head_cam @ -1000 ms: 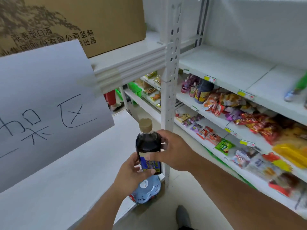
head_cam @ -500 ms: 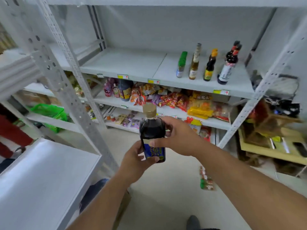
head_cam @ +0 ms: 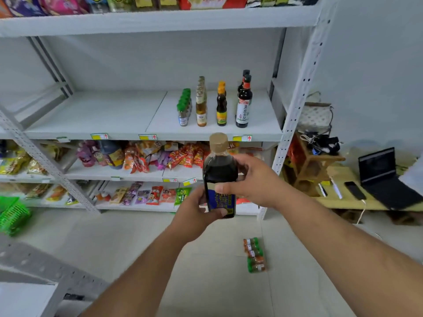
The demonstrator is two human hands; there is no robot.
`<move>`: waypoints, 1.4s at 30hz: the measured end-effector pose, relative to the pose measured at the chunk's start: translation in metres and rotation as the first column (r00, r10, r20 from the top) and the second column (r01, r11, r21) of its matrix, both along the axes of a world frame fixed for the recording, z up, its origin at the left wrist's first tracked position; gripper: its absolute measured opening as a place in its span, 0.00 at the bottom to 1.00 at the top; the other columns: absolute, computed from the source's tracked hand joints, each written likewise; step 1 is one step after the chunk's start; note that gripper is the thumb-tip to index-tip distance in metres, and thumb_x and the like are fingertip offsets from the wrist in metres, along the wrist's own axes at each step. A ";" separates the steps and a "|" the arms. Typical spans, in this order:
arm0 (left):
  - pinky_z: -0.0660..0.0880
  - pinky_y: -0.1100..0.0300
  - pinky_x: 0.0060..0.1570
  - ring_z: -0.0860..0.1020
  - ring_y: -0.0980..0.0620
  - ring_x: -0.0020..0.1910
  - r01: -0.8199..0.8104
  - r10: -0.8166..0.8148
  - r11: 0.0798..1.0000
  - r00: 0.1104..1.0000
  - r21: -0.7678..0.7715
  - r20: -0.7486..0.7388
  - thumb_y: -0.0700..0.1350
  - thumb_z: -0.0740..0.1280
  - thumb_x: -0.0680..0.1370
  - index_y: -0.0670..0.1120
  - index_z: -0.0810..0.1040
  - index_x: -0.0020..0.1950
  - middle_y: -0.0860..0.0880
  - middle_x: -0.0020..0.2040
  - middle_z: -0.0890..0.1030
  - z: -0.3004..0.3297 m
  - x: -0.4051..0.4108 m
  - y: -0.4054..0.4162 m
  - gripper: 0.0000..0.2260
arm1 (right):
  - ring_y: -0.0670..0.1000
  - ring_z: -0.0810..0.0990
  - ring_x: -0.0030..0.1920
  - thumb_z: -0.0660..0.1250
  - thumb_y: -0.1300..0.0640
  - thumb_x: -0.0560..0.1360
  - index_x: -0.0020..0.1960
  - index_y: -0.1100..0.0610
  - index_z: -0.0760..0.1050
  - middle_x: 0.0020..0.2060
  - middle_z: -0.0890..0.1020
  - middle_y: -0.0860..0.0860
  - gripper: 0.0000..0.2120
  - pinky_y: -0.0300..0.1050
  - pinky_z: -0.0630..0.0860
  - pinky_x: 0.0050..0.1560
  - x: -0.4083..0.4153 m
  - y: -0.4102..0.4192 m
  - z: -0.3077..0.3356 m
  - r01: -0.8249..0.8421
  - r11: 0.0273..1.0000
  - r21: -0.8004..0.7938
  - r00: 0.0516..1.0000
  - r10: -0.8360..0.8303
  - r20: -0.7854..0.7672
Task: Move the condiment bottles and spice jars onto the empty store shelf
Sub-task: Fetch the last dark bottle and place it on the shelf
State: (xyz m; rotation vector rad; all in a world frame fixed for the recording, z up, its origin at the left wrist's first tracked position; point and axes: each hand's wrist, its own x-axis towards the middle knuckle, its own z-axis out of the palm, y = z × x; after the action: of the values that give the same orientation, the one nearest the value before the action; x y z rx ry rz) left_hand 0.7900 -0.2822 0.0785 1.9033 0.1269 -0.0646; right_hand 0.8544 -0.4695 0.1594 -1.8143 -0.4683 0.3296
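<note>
Head cam, facing the white shelf unit (head_cam: 206, 131). Both hands are wrapped around one dark sauce bottle (head_cam: 219, 175), held upright in the air at centre frame, in front of the snack shelves and below the front lip of the mostly bare shelf.

Left hand (head_cam: 196, 213) grips the bottle's lower part from its 8 o'clock side, thumb pressed on the blue label near the base. Right hand (head_cam: 254, 179) grips the mid body from 3 o'clock, thumb across the front just above the label, fingers curled round the back. Neither hand is spread; both are closed on the bottle. Tan cap sits at the bottle's 12 o'clock, overlapping the shelf edge in view.

On the bare shelf, at 12 o'clock from the held bottle, four rows stand upright, close together but apart: green-capped jars (head_cam: 184, 108), a pale amber bottle (head_cam: 201, 104), an orange-capped dark bottle (head_cam: 221, 106), and red-capped dark bottles (head_cam: 243, 104) with a white label. Left part of that shelf is bare.

Snack packets (head_cam: 148, 156) fill the two shelves below. A pack of small green-capped jars (head_cam: 254, 255) lies on the floor at 5 o'clock from the hands. A green basket (head_cam: 11, 213) sits at 9 o'clock, and a laptop (head_cam: 384, 177) on a yellow table (head_cam: 343, 202) at 3 o'clock.
</note>
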 end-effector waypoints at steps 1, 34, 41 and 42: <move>0.77 0.58 0.59 0.80 0.65 0.52 0.003 -0.003 1.000 1.000 0.008 0.006 0.43 0.80 0.72 0.56 0.78 0.58 0.64 0.49 0.84 0.004 0.011 -0.008 0.19 | 0.49 0.84 0.56 0.83 0.57 0.67 0.59 0.48 0.80 0.52 0.86 0.48 0.23 0.51 0.83 0.58 0.011 -0.008 0.002 0.010 1.000 -0.005 1.000 -0.010 0.009; 0.75 0.71 0.46 0.80 0.69 0.51 0.300 -0.300 0.954 0.954 0.012 -0.001 0.47 0.80 0.73 0.58 0.78 0.60 0.62 0.53 0.84 0.007 0.329 -0.096 0.20 | 0.38 0.80 0.59 0.84 0.52 0.66 0.61 0.46 0.79 0.55 0.85 0.39 0.26 0.51 0.80 0.64 0.262 -0.104 0.016 0.328 0.939 -0.102 0.945 -0.324 0.049; 0.81 0.60 0.54 0.82 0.63 0.52 0.232 -0.231 0.972 0.973 0.036 -0.024 0.48 0.80 0.73 0.58 0.76 0.64 0.62 0.55 0.83 0.001 0.382 -0.139 0.23 | 0.34 0.79 0.58 0.83 0.47 0.65 0.58 0.41 0.78 0.54 0.84 0.37 0.25 0.49 0.75 0.66 0.329 -0.146 0.008 0.272 0.951 -0.149 0.962 -0.270 0.034; 0.81 0.58 0.58 0.82 0.62 0.54 0.216 -0.216 0.975 0.976 0.042 -0.019 0.48 0.80 0.73 0.57 0.76 0.65 0.61 0.55 0.83 -0.002 0.391 -0.145 0.23 | 0.34 0.78 0.58 0.83 0.47 0.65 0.58 0.41 0.78 0.54 0.84 0.37 0.24 0.48 0.75 0.66 0.339 -0.151 0.006 0.258 0.955 -0.145 0.966 -0.256 0.031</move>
State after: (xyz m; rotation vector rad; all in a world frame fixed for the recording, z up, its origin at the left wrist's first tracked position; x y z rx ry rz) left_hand 1.1805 -0.4271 0.0764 1.9543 -0.0706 -0.2241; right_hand 1.1929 -0.6207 0.1657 -1.9962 -0.2148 0.1766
